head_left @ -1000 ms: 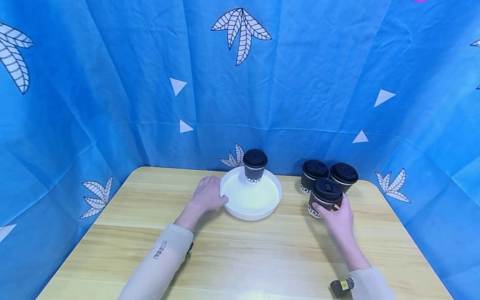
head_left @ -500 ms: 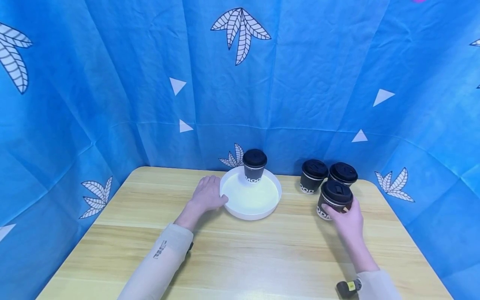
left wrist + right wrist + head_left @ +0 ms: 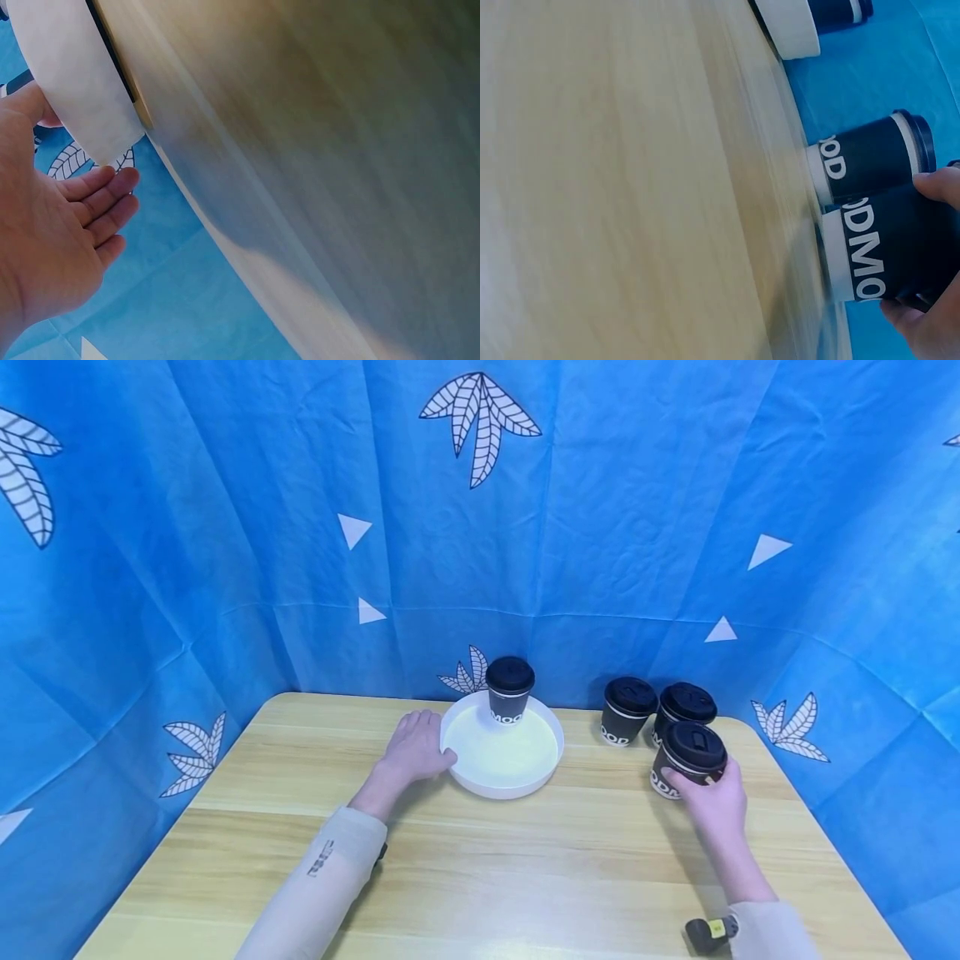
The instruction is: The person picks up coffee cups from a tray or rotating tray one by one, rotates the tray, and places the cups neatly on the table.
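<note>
A paper coffee cup (image 3: 687, 760) with a black lid, black sleeve and white lettering is gripped by my right hand (image 3: 720, 797). The cup stays upright; whether its base touches the table I cannot tell. Two like cups, one at the left (image 3: 627, 712) and one partly hidden behind the held cup (image 3: 682, 703), stand close by. My left hand (image 3: 415, 749) holds the left edge of a round white tray (image 3: 498, 792). In the left wrist view its thumb (image 3: 34, 105) goes over the tray's rim, with the tip hidden. Another lidded cup (image 3: 510, 691) stands at the tray's back.
The light wooden table (image 3: 480, 868) runs up to a blue patterned curtain (image 3: 622, 510) at the back and on both sides. A small dark camera (image 3: 708, 935) sits at the right wrist.
My right hand has moved to the right with its cup, from in front of the two standing cups towards the table's right side. The left hand and tray stay put.
</note>
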`<state>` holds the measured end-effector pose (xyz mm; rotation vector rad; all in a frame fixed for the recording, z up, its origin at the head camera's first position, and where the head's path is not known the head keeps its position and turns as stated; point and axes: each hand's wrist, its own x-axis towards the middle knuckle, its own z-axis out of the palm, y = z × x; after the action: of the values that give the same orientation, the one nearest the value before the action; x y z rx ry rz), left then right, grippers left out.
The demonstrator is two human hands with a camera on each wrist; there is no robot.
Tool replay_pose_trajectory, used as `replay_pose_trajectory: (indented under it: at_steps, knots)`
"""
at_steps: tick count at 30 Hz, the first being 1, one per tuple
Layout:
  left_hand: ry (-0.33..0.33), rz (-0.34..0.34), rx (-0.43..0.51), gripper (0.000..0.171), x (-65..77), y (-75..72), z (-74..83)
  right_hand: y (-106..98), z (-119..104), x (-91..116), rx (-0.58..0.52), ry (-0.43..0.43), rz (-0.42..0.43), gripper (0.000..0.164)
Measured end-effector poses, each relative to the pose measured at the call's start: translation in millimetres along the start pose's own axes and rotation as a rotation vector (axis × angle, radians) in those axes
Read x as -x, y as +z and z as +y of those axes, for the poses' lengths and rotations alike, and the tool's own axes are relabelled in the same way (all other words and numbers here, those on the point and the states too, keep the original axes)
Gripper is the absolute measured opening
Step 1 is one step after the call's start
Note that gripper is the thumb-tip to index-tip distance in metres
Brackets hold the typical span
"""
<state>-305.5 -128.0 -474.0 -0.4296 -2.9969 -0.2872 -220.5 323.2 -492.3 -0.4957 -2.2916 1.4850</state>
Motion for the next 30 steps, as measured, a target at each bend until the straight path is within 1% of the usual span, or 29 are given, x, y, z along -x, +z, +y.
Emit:
replay_pose_trajectory:
  at_steps: [7, 17, 26, 30]
  knots:
    - [-0.001, 0.001, -0.004, 0.068, -0.5, 1.2, -0.6, -7.9, 2.9, -4.1, 0.032, 0.021, 0.028, 0.100]
    - [-0.003, 0.000, -0.002, 0.070, -1.3, 1.6, -1.0, -15.3, 7.7, -11.6, 0.026, 0.063, 0.042, 0.100]
    - [-0.002, 0.003, -0.001, 0.070, -1.4, 2.6, -1.4, -19.9, 7.1, -14.6, 0.039, 0.089, 0.027, 0.103]
    - [0.003, 0.005, -0.002, 0.068, -0.9, 2.0, -1.5, -20.5, 6.7, -14.8, 0.038, 0.083, 0.023, 0.103]
